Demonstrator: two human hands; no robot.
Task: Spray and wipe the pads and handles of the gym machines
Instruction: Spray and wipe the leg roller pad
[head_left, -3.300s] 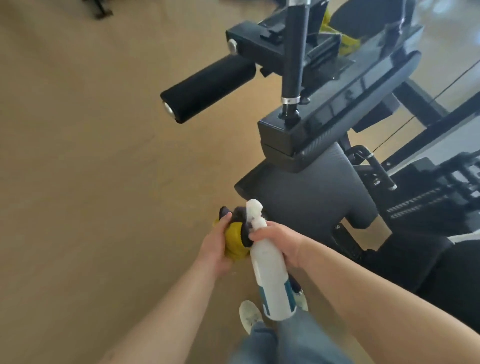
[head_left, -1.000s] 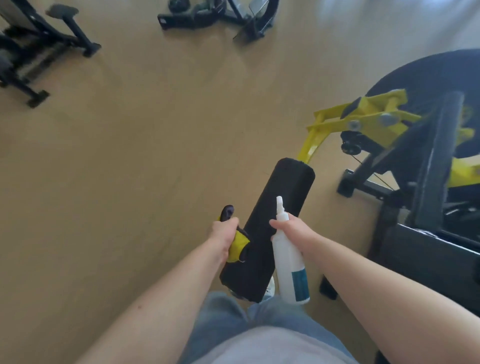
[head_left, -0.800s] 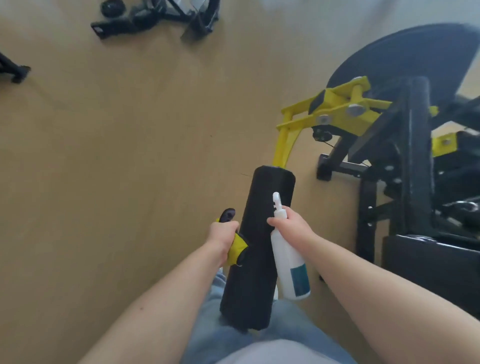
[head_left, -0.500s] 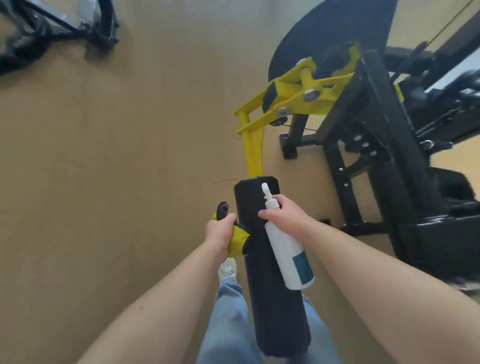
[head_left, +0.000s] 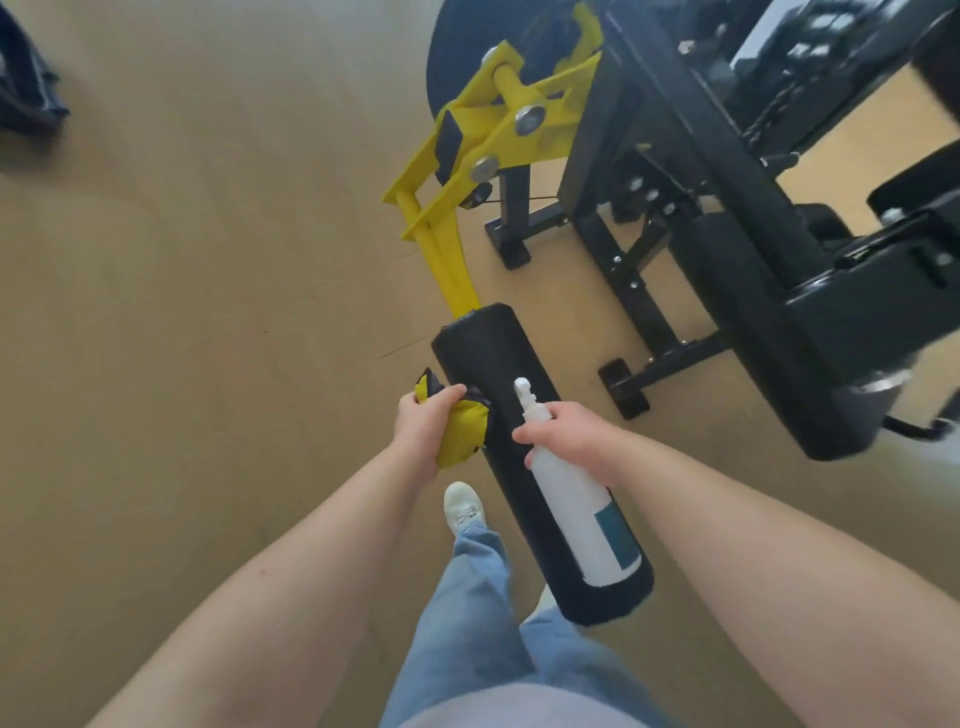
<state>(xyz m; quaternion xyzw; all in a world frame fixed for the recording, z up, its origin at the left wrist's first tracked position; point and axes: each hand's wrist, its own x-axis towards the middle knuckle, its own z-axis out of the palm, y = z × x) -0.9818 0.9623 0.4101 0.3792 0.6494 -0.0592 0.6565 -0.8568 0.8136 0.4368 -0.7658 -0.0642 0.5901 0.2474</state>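
Tan floor (head_left: 208, 312), black machine frame (head_left: 727, 218) right of roller pad (head_left: 483, 353); left hand (head_left: 423, 431) around cloth (head_left: 462, 431), right hand (head_left: 571, 441) around spray bottle (head_left: 582, 509).

Two hands, left (head_left: 423, 434) and right (head_left: 571, 441), one spray bottle (head_left: 579, 512), one yellow cloth (head_left: 462, 431), one black roller pad (head_left: 483, 348).

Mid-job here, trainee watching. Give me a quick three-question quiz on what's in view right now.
1. True or false: the right hand holds the spray bottle.
2. The left hand grips a cloth that is: A) white B) yellow C) red.
3. Short answer: what colour is the roller pad on the yellow arm?

Key: 1 true; 2 B; 3 black.
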